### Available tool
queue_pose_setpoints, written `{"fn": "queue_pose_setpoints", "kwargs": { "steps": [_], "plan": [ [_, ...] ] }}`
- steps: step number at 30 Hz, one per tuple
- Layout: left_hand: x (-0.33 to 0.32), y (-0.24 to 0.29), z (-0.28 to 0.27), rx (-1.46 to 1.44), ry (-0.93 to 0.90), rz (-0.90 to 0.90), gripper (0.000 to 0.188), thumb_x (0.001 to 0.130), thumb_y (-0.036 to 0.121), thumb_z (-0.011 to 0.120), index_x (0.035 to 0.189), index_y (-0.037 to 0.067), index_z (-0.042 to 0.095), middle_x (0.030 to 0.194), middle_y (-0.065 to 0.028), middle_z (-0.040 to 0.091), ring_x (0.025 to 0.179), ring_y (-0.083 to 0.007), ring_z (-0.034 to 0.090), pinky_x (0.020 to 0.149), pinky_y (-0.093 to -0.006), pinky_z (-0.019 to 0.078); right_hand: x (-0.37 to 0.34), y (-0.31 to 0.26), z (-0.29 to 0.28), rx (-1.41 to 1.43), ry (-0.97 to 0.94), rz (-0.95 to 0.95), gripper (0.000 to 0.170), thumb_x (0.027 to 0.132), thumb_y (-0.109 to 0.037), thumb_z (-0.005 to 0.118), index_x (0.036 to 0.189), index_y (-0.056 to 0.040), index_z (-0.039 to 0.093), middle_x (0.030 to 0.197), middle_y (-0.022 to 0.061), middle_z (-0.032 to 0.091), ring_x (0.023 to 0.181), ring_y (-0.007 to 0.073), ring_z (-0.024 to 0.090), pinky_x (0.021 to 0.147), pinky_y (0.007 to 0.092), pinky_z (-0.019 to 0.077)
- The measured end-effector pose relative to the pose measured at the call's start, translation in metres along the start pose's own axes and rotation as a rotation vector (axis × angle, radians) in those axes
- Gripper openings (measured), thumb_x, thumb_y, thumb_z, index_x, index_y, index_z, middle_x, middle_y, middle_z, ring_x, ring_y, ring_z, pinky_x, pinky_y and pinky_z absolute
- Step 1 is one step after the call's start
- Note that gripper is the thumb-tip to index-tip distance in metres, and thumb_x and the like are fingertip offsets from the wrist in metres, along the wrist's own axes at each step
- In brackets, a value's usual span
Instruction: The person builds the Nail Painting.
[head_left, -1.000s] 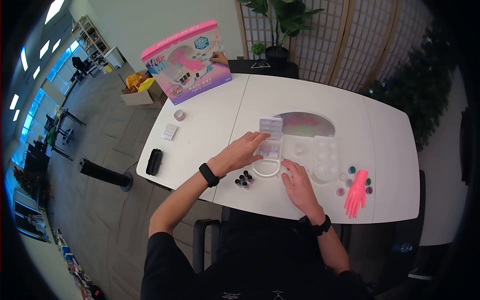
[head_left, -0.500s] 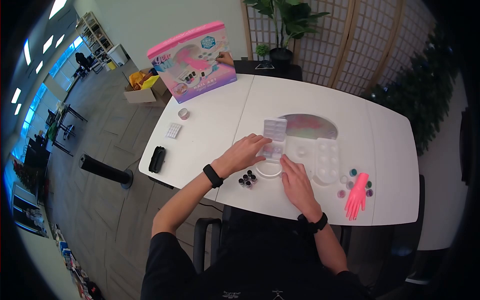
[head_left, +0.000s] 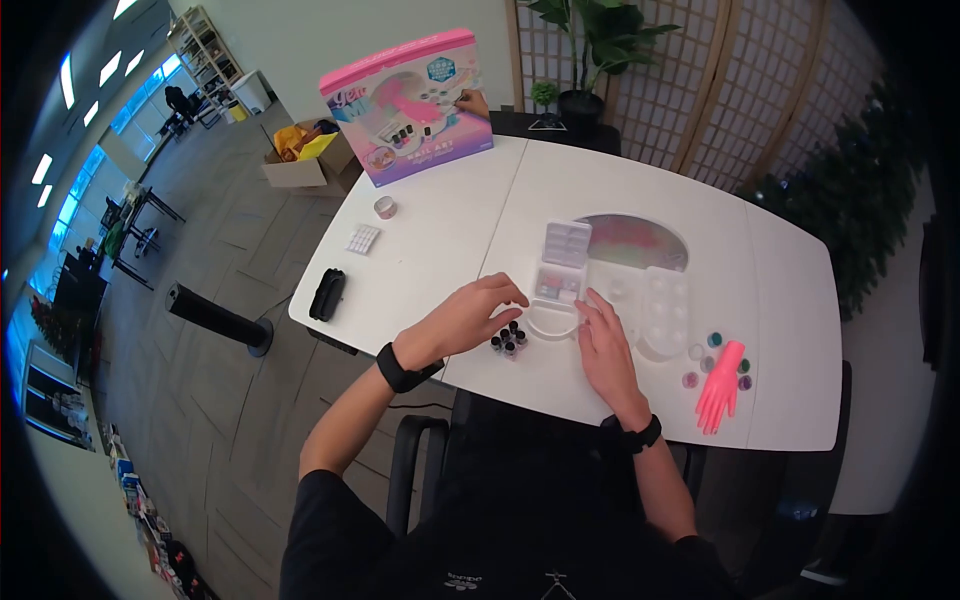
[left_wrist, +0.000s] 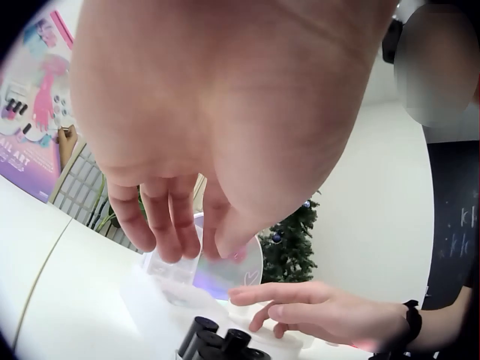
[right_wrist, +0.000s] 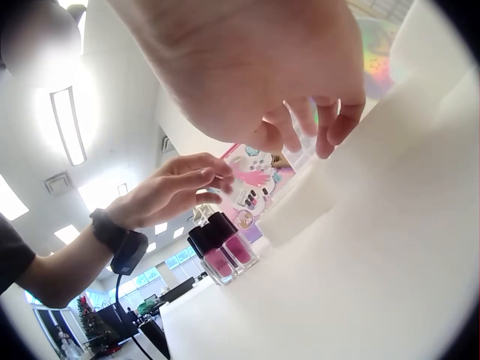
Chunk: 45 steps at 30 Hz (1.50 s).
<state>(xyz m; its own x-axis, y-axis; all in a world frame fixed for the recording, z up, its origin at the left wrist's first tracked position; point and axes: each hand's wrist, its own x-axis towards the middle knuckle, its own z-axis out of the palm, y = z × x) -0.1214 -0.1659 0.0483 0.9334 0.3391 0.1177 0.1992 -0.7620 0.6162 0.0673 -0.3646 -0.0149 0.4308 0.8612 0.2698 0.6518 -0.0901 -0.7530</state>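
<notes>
A white plastic nail-art station (head_left: 625, 315) lies on the table, its small lid (head_left: 567, 243) tipped back from a compartment (head_left: 557, 285) with small pieces inside. My left hand (head_left: 467, 318) hovers just left of that compartment, fingers loosely bent and nothing in them. Below its fingertips stand several nail polish bottles (head_left: 508, 342) with black caps; pink polish shows in the bottles (right_wrist: 229, 255) in the right wrist view. My right hand (head_left: 608, 360) has its fingertips at the compartment's right front corner, fingers relaxed and holding nothing. A semicircular iridescent panel (head_left: 637, 243) forms the station's back.
Right of the station lie a pink model hand (head_left: 720, 388) and several small round pots (head_left: 690, 380). At the left are a black case (head_left: 327, 295), a white bubbled sheet (head_left: 363, 239) and a small jar (head_left: 385, 207). The nail art box (head_left: 410, 110) stands at the back left.
My left hand has drawn away from the compartment to the left, uncovering the pieces inside. My right hand stays near the compartment's front corner. The whole head view has shifted slightly.
</notes>
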Motion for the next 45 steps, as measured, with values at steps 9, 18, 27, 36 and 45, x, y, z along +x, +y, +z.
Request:
{"fn": "queue_pose_setpoints", "kwargs": {
  "steps": [9,18,27,36,45],
  "plan": [
    [-0.027,0.001,0.008,0.109,-0.074,-0.091,0.022,0.104,0.02,0.074,0.119,0.004,0.073,0.112,-0.0129,0.075,0.105,-0.0332,0.074,0.091,-0.0445,0.0592,-0.01,-0.043,-0.001,0.133,-0.114,0.044,0.023,0.108,-0.009,0.062,0.129,-0.0031,0.069,0.127,0.0127,0.065,0.115,0.0314,0.07,0.096,0.0414,0.0585],
    [-0.024,0.001,0.014,0.19,-0.064,-0.134,0.026,0.102,0.016,0.073,0.124,0.005,0.066,0.106,-0.0147,0.08,0.103,-0.0383,0.077,0.087,-0.0483,0.0597,-0.021,-0.032,0.006,0.159,-0.141,0.051,0.023,0.107,-0.009,0.063,0.129,-0.0032,0.069,0.123,0.0125,0.066,0.106,0.0269,0.072,0.09,0.0398,0.0579],
    [-0.008,-0.018,-0.003,0.026,0.034,-0.137,0.023,0.102,0.013,0.075,0.12,-0.001,0.07,0.098,-0.0189,0.082,0.091,-0.0354,0.08,0.083,-0.0419,0.0627,-0.023,-0.024,0.0,0.191,-0.099,0.058,0.022,0.106,-0.006,0.063,0.127,-0.0009,0.069,0.119,0.0142,0.068,0.103,0.029,0.072,0.092,0.0406,0.0577],
    [0.028,0.01,-0.003,0.165,0.12,-0.105,0.023,0.102,0.021,0.076,0.097,-0.002,0.078,0.09,-0.0174,0.08,0.083,-0.0349,0.078,0.078,-0.0426,0.0612,-0.022,-0.016,-0.004,0.216,-0.081,0.083,0.021,0.108,-0.007,0.062,0.126,0.0004,0.069,0.116,0.0152,0.07,0.103,0.0303,0.072,0.088,0.0395,0.0573],
    [0.046,0.003,0.039,0.328,0.085,0.037,0.02,0.096,0.021,0.078,0.095,0.001,0.075,0.09,-0.0155,0.075,0.092,-0.0375,0.072,0.082,-0.0485,0.0582,-0.026,-0.011,-0.007,0.212,-0.072,0.109,0.02,0.108,-0.007,0.062,0.125,-0.0003,0.07,0.116,0.0152,0.072,0.1,0.0309,0.072,0.085,0.0396,0.0575]
  ]
}}
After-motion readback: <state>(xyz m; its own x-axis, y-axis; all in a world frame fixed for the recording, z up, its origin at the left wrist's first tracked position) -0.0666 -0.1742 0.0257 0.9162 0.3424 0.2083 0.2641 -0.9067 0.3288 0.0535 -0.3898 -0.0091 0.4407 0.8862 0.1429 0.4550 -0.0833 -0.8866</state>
